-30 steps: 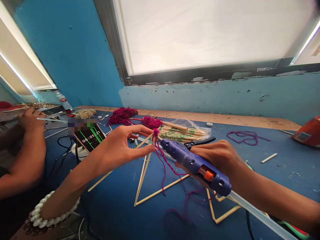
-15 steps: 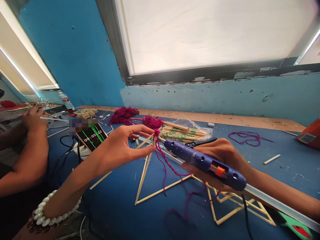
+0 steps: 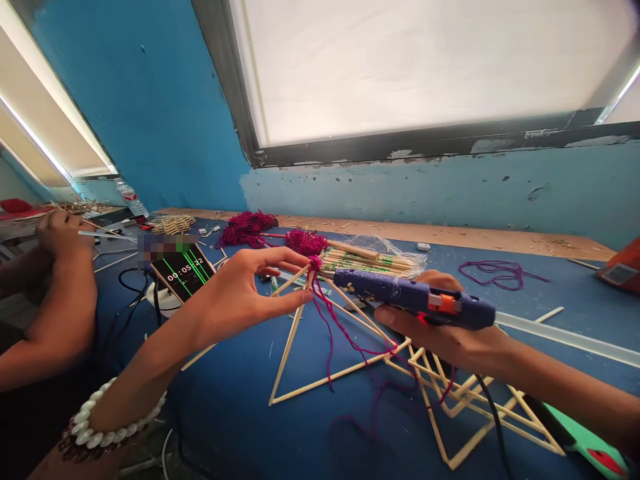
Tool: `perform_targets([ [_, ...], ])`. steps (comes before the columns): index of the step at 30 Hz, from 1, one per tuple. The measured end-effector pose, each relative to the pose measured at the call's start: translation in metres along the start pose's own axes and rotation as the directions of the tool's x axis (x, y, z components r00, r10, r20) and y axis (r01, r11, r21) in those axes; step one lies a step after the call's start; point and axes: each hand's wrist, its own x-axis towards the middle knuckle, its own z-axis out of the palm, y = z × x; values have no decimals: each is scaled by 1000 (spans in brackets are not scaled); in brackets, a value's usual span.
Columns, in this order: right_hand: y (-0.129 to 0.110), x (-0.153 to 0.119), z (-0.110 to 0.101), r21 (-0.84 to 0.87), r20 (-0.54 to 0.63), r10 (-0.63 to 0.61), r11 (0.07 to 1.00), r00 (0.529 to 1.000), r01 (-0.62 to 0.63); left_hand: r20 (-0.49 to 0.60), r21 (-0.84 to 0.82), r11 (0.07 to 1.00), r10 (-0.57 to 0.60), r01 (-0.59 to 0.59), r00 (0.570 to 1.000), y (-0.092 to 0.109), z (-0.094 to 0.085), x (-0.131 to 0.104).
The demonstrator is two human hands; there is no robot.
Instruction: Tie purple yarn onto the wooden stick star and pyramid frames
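Between the thumb and fingers of my left hand [image 3: 250,283] is the top corner of a frame of thin wooden sticks [image 3: 289,347]. Magenta yarn [image 3: 315,265] is wound around that corner, and its loose strands hang down to the table. My right hand [image 3: 440,327] is wrapped round a blue hot glue gun [image 3: 400,290] with an orange part on its side. The nozzle points left and meets or nearly meets the wound yarn. A long translucent glue stick [image 3: 565,340] sticks out of the gun's rear. More joined sticks [image 3: 470,400] lie below my right hand.
Magenta yarn bundles [image 3: 249,229] and packaged sticks [image 3: 375,260] lie toward the wall. A phone with a timer [image 3: 184,270] leans at left, near another person's arm [image 3: 63,300]. A green-handled tool [image 3: 580,433] and black cord [image 3: 495,420] are at lower right.
My right hand has turned the glue gun closer to level, raising its rear end, with the nozzle still by the yarn. The joined sticks at right have shifted slightly. My left hand stays nearly still.
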Motion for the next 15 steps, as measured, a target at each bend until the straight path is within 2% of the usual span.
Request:
perform_targets([
  [3, -3, 1, 0, 120, 65, 141, 982, 988, -148, 10, -1, 1000, 4, -4, 1000, 0, 0, 0],
  [5, -3, 2, -1, 164, 98, 167, 970, 981, -181, 9, -6, 1000, 10, -10, 1000, 1, 0, 0],
  [10, -5, 4, -4, 171, 60, 91, 980, 994, -100, -4, 49, 999, 7, -7, 1000, 6, 1, -2],
  [15, -10, 5, -8, 269, 154, 58, 958, 986, -98, -18, 89, 996, 12, -10, 1000, 10, 1, -5],
])
